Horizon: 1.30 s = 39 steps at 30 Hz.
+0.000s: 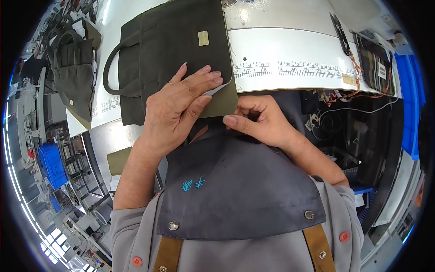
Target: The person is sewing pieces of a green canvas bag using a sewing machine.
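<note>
A dark olive fabric bag panel [174,50] with a looped handle [110,68] and a small pale patch [203,38] lies on the white table. My left hand [179,97] rests on its near right part, fingers stretched out and thumb apart. Between that thumb and the fingers, the panel's edge is raised, and a lighter olive fabric layer [222,103] shows below it. At this layer's near right corner, my right hand [260,118] pinches the fabric between thumb and curled fingers. Some of the right fingertips are hidden behind the fabric.
Along the white table's edge runs a printed ruler scale [294,70]. Black thread snips [340,34] with orange cord lie at the far right, close to a striped fabric pouch [375,63]. More dark olive bags [74,72] are at the left. Blue bins [53,165] stand beyond.
</note>
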Motion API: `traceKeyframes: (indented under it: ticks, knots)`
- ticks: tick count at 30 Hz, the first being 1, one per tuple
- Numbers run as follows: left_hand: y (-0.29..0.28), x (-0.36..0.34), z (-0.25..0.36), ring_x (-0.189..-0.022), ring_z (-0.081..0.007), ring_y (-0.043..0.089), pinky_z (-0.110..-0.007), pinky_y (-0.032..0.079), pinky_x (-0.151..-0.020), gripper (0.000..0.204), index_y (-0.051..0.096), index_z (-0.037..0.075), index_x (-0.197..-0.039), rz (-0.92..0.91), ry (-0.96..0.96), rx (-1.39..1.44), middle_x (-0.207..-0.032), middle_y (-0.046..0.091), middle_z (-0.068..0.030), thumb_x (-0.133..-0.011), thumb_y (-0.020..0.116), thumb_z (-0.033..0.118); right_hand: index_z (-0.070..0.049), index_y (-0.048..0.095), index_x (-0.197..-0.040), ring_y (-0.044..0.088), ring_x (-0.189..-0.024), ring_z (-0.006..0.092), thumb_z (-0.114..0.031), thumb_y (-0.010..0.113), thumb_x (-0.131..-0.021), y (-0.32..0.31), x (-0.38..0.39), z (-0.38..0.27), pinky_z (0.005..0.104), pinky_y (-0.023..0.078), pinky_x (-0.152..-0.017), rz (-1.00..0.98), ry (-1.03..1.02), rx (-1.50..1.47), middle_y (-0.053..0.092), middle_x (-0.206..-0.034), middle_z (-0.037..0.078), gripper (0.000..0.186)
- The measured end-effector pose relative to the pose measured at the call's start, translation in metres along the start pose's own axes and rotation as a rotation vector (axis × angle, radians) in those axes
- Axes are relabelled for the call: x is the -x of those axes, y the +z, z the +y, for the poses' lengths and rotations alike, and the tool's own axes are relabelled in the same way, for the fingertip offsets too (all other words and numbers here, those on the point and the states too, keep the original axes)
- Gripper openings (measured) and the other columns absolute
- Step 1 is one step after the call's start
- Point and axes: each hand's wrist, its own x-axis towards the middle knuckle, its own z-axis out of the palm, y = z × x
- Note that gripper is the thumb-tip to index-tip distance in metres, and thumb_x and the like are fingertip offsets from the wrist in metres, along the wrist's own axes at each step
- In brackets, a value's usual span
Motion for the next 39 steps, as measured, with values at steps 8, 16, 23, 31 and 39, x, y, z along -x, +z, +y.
traceKeyframes:
  ticks: [8, 16, 23, 31, 39]
  knots:
    - [0.007, 0.002, 0.007, -0.126, -0.0332, 0.067, -0.053, 0.04, -0.117, 0.032, 0.074, 0.003, -0.122, 0.101, 0.161, -0.294, -0.124, 0.075, -0.0139, -0.104, 0.061, 0.026, -0.002, 0.073, -0.086, 0.048, -0.06, -0.0008, -0.02, 0.074, -0.101, 0.004, -0.001, -0.006, 0.0214, 0.037, -0.053, 0.127, 0.11, -0.073, 0.063, -0.068, -0.005, 0.023]
    - [0.026, 0.007, 0.008, -0.131, -0.0253, 0.064, -0.05, 0.04, -0.117, 0.052, 0.071, 0.009, -0.13, 0.015, 0.292, -0.519, -0.136, 0.069, -0.0065, -0.088, 0.074, 0.041, -0.003, 0.064, -0.075, 0.057, -0.062, 0.0012, -0.009, 0.075, -0.095, 0.001, -0.002, 0.001, 0.0211, 0.043, -0.055, 0.149, 0.028, 0.006, 0.066, -0.067, -0.001, 0.023]
    - [0.035, 0.011, -0.002, -0.135, -0.0213, 0.061, -0.045, 0.039, -0.12, 0.045, 0.066, 0.009, -0.138, 0.006, 0.322, -0.628, -0.141, 0.066, -0.0053, -0.095, 0.062, 0.022, -0.005, 0.065, -0.078, 0.063, -0.061, 0.0047, -0.009, 0.075, -0.097, 0.001, -0.001, -0.004, 0.0215, 0.05, -0.055, 0.106, 0.085, 0.032, 0.069, -0.069, 0.001, 0.022]
    - [0.031, 0.01, -0.006, -0.132, -0.0212, 0.064, -0.043, 0.043, -0.117, 0.039, 0.067, 0.008, -0.135, 0.03, 0.304, -0.563, -0.135, 0.071, -0.0054, -0.097, 0.06, 0.015, -0.005, 0.07, -0.098, 0.067, -0.073, 0.0288, -0.01, 0.08, -0.083, -0.013, 0.006, -0.043, 0.036, 0.054, -0.064, 0.185, -0.479, 0.94, 0.066, -0.083, 0.01, 0.019]
    - [0.036, 0.011, -0.015, -0.129, -0.0236, 0.066, -0.044, 0.042, -0.117, 0.047, 0.056, 0.008, -0.142, 0.134, 0.319, -0.374, -0.137, 0.07, -0.007, -0.096, 0.063, 0.006, -0.005, 0.071, -0.091, 0.068, -0.086, 0.0193, -0.012, 0.072, -0.072, -0.019, -0.02, -0.049, 0.0331, 0.053, -0.071, 0.22, -0.967, 1.359, 0.069, -0.094, 0.004, 0.02]
